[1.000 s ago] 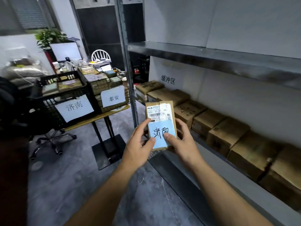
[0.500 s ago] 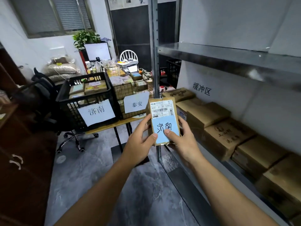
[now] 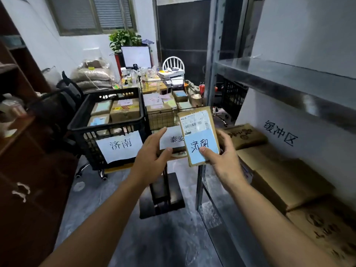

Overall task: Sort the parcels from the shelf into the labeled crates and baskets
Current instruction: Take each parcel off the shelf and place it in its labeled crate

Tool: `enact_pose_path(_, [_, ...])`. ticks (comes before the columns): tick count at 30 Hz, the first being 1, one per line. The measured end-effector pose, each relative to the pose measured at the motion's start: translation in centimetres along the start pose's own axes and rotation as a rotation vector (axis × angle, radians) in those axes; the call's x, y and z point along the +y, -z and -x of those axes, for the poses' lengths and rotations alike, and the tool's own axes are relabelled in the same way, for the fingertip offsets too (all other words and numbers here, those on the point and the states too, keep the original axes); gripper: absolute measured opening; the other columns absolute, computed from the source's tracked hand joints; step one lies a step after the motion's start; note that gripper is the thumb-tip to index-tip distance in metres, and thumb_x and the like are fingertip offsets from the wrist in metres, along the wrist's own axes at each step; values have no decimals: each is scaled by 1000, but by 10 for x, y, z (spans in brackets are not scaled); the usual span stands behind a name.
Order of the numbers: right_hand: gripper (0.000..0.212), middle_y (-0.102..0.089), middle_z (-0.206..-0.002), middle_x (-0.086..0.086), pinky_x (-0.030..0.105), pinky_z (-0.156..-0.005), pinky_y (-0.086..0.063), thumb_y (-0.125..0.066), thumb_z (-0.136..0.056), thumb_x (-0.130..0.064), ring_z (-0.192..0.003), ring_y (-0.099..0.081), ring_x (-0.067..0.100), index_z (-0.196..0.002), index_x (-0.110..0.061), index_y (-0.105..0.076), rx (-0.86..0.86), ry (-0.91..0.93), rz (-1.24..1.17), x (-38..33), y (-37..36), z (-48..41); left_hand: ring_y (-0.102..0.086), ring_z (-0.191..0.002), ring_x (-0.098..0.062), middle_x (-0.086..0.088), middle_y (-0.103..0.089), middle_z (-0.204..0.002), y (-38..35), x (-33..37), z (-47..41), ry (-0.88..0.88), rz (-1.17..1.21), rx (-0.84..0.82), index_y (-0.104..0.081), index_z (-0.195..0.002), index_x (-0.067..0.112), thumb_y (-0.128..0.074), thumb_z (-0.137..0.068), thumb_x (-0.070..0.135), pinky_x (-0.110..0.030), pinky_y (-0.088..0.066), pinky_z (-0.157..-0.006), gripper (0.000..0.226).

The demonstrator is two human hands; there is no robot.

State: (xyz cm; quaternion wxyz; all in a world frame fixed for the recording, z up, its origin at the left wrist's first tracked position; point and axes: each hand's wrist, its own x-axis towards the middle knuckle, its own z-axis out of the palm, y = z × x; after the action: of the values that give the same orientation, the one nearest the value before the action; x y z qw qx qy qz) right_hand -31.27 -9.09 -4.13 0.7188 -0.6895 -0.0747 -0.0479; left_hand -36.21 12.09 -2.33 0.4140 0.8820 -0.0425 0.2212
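Right hand (image 3: 225, 162) pinching brown parcel (image 3: 198, 122) at its lower right: thumb (image 3: 207, 153) pressed on the front, fingers curled behind. Parcel held upright, slightly tilted, face to camera. Printed barcode label on the upper half, blue note (image 3: 196, 139) with handwritten 济南 on the lower half.

Left hand (image 3: 150, 158) just left of the parcel, not touching it. Fingers relaxed and spread, nothing held.

To the right, metal shelf unit (image 3: 289, 78). Row of brown cardboard boxes (image 3: 279, 180) on the lower deck, running from near to far. Handwritten sign 缓冲区 (image 3: 280, 132) on the white wall behind them. Held parcel is off the shelf, in the air in front of the shelf's upright post.

Behind the hands, small table (image 3: 117, 168) on a black pedestal. On it, black crate (image 3: 81, 122) at left with paper sign 济南 (image 3: 120, 146) on the front, several parcels inside. Touching its right side, wire basket (image 3: 161, 118) with paper sign 泰安 (image 3: 173, 139), also holding parcels; that sign partly hidden by the held parcel. Held parcel well short of the crate, in line with the basket.

Dark wooden cabinet (image 3: 25, 170) along the left edge. Black office chair (image 3: 67, 93) behind the crate.

Far end: cluttered desk, monitor (image 3: 136, 56), green plant (image 3: 124, 38) above it, white chair (image 3: 173, 63), window with blinds (image 3: 92, 14).
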Motion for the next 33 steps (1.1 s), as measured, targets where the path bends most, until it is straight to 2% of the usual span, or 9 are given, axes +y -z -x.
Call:
enact_pose_path(2, [63,-66,-129,-2,52,-89,-59,-85,-79,-19,-112,-69,22,-122,-54,-54,-18,7,2,-1,-13,-26,-38,-121,3,3,-43,-149,12,-16,-23,-12,-94,4,-36,-151,25,-58,-99,23,-1,-29,-89,57])
enact_pose_path(5, [61,-63,-133,5,49,-85,-61,-79,-86,-7,-108,-70,24,-130,-38,-51,-23,20,-13,-4,-37,-73,-41,-129,-11,0,-40,-151,28,-46,-66,-40,-213,-3,-35,-152,25,-58,-99,25,-27,-34,-104,58])
enact_pose_path(8, [59,-63,-128,1,43,-81,-63,-77,-88,-7,-103,-71,20,-129,-39,-48,7,53,12,-15,-65,-123,-34,-139,-25,-4,-40,-151,39,-80,-117,-97,-346,-34,-35,-152,23,-58,-98,28,-44,-35,-113,59])
enact_pose_path(11, [59,-62,-119,-8,45,-80,-63,-76,-88,-8,-101,-71,19,-129,-38,-46,31,79,47,-24,-88,-176,-31,-141,-28,-5,-38,-154,46,-116,-168,-114,-439,-102,-33,-153,22,-56,-98,31,-51,-33,-113,61])
enact_pose_path(15, [63,-61,-124,-1,50,-76,-63,-76,-89,-10,-105,-70,26,-138,-34,-46,56,61,138,-32,-113,-244,-33,-141,-26,-4,-40,-153,58,-153,-229,-122,-416,-163,-36,-152,21,-55,-99,33,-47,-32,-115,57])
enact_pose_path(19, [66,-60,-126,5,29,-63,-61,-74,-90,-8,-94,-67,9,-146,-27,-44,84,36,275,-18,-133,-294,-33,-139,-25,-3,-39,-153,63,-184,-281,-148,-448,-240,-35,-152,22,-53,-99,33,-41,-29,-115,57])
enact_pose_path(25, [53,-61,-119,5,47,-81,-62,-75,-89,-11,-95,-68,22,-132,-33,-53,83,-52,427,-2,-142,-359,-32,-140,-25,-2,-38,-154,45,-219,-332,-141,-453,-378,-32,-153,24,-50,-99,36,-40,-28,-115,57])
enact_pose_path(29, [54,-64,-115,6,49,-87,-59,-82,-83,-14,-99,-66,25,-126,-35,-57,-55,-98,640,6,-139,-410,-31,-141,-27,-4,-34,-156,26,-230,-367,-141,-458,-463,-30,-153,28,-48,-100,37,-40,-28,-112,57])
enact_pose_path(33, [56,-64,-122,8,36,-92,-55,-81,-82,-14,-102,-64,25,-129,-33,-58,-178,-151,875,25,-133,-455,-30,-141,-27,-3,-34,-156,8,-241,-400,-104,-447,-541,-30,-153,28,-47,-101,39,-40,-28,-113,56])
